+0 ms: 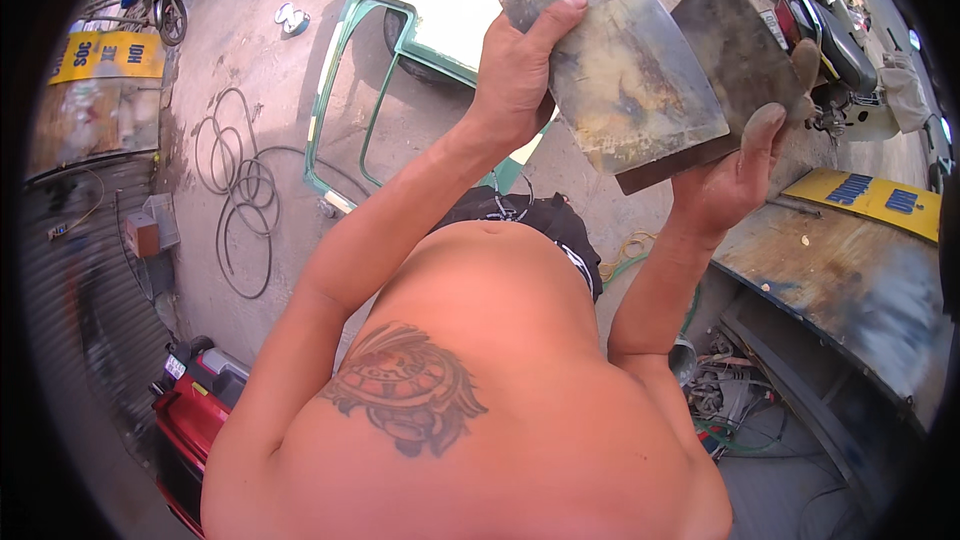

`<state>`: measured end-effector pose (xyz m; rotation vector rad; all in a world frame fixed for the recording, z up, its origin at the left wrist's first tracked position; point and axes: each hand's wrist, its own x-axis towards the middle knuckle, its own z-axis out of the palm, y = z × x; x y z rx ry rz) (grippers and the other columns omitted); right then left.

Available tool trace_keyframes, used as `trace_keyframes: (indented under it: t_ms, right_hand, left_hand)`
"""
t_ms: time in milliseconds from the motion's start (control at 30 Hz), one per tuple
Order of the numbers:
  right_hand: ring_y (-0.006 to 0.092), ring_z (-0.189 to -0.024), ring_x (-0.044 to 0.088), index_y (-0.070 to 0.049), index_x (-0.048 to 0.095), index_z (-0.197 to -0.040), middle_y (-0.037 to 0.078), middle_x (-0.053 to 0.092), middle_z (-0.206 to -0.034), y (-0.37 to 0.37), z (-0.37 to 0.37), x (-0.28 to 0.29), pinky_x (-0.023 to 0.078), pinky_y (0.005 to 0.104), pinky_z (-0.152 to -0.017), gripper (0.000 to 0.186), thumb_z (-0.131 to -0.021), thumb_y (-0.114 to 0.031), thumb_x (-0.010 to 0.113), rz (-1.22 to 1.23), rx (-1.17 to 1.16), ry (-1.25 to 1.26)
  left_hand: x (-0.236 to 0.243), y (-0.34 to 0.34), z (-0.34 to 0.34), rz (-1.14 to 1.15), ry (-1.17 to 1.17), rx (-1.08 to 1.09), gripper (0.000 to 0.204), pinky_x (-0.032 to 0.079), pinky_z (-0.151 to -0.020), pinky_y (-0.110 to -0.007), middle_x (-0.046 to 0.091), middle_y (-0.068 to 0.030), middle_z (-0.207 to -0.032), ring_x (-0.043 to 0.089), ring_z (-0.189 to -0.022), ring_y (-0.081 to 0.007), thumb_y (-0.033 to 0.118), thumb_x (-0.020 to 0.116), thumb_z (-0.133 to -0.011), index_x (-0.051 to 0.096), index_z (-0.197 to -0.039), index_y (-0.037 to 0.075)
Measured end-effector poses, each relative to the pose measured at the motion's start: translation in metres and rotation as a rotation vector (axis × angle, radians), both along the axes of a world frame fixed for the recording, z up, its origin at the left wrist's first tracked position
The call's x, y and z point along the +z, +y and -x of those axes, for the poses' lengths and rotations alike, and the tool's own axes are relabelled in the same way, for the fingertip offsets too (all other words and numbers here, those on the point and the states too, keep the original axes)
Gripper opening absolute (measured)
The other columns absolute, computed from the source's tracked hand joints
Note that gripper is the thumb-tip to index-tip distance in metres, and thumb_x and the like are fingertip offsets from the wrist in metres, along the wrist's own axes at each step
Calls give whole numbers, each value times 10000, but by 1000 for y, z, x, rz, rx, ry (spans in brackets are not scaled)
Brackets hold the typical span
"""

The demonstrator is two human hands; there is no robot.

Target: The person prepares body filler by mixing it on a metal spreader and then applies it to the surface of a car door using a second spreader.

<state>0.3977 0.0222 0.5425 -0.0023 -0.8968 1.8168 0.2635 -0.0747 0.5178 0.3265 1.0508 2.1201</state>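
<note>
My left hand (515, 80) grips the left edge of a grey, stained, flat tapered plate (625, 80), with the thumb across its upper face and the fingers mostly hidden. A second, darker stained plate (735, 40) lies behind it and juts out to the right. My right hand (735, 180) is closed round the lower right of the darker plate, thumb pointing up. The two plates overlap in front of me, above my bare, tattooed torso.
A pale-green vehicle panel (460, 5) lies ahead on concrete, with a coiled hose (240, 205) left of it. Benches (830, 300) with yellow signs (120, 50) line both sides. Motorbikes (840, 60) stand at upper right and left; a red scooter (200, 410) is at lower left.
</note>
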Motion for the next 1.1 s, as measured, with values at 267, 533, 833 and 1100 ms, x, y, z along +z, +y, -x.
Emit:
trace_keyframes:
  t_ms: [267, 533, 833, 1100]
  right_hand:
    - [174, -1060, 596, 10, 512, -1274, 114, 598, -1213, 51, -118, -85, 481, 307, -920, 324, -1010, -174, 480, 60, -266, -894]
    - [340, -964, 636, 53, 520, -1214, 221, 591, -1201, -33, -67, -31, 510, 375, -818, 362, -1009, -241, 466, -1101, -982, -527]
    - [223, -960, 583, 26, 552, -1235, 120, 635, -1115, 32, -361, -426, 450, 351, -875, 378, -952, -223, 560, -142, 614, -2234]
    - [296, -1059, 595, 53, 597, -1171, 207, 628, -1141, -78, -332, -354, 464, 395, -901, 475, -900, -337, 610, -177, 1088, -2248]
  left_hand:
    - [-43, 13, -11, 256, 415, 25, 472, 453, -861, -325, 611, -102, -1066, 560, -978, -163, 310, 567, -941, 487, -1259, -29]
    - [-33, 40, -92, -30, 1062, -214, 554, 506, -845, -413, 553, -171, -1273, 590, -1027, -376, 65, 528, -921, 353, -1444, 115]
    - [-81, -18, -22, 374, 1063, -106, 422, 521, -782, -384, 620, -125, -1183, 641, -928, -323, 91, 547, -919, 509, -1335, 153]
    - [-347, -365, 22, 1836, 126, 2, 356, 470, -910, -483, 631, -208, -1153, 590, -1093, -384, 252, 516, -888, 612, -1207, 128]
